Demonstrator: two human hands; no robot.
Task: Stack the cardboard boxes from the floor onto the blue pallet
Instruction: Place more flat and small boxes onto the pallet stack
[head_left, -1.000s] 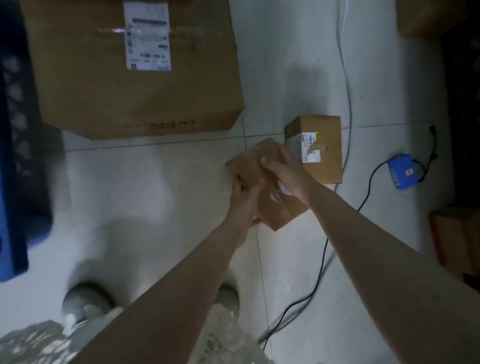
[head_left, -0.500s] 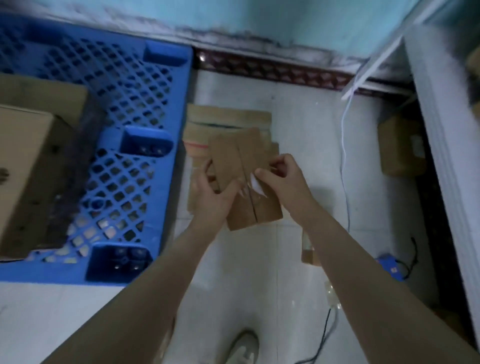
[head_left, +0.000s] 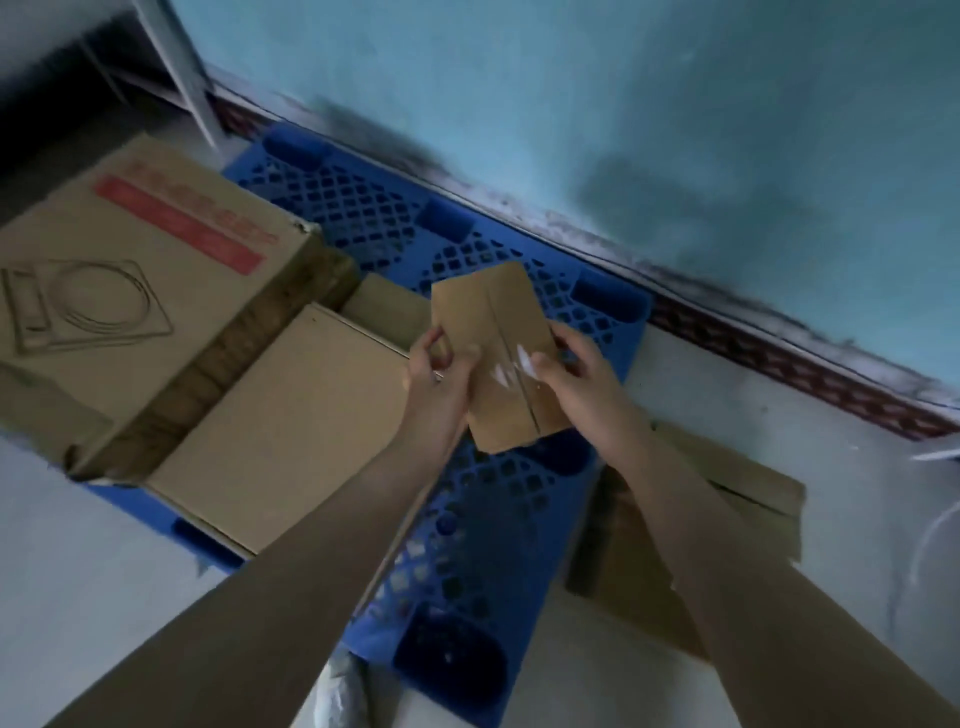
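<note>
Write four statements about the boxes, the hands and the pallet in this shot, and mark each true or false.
1. Both hands hold the small cardboard box. True: the left hand grips its left edge and the right hand its right.
2. The small box rests on the floor. False: it is held above the blue pallet.
3. The large box with a red stripe sits on the pallet's left part. True.
4. The pallet is fully covered with boxes. False: its right part shows bare grid.
</note>
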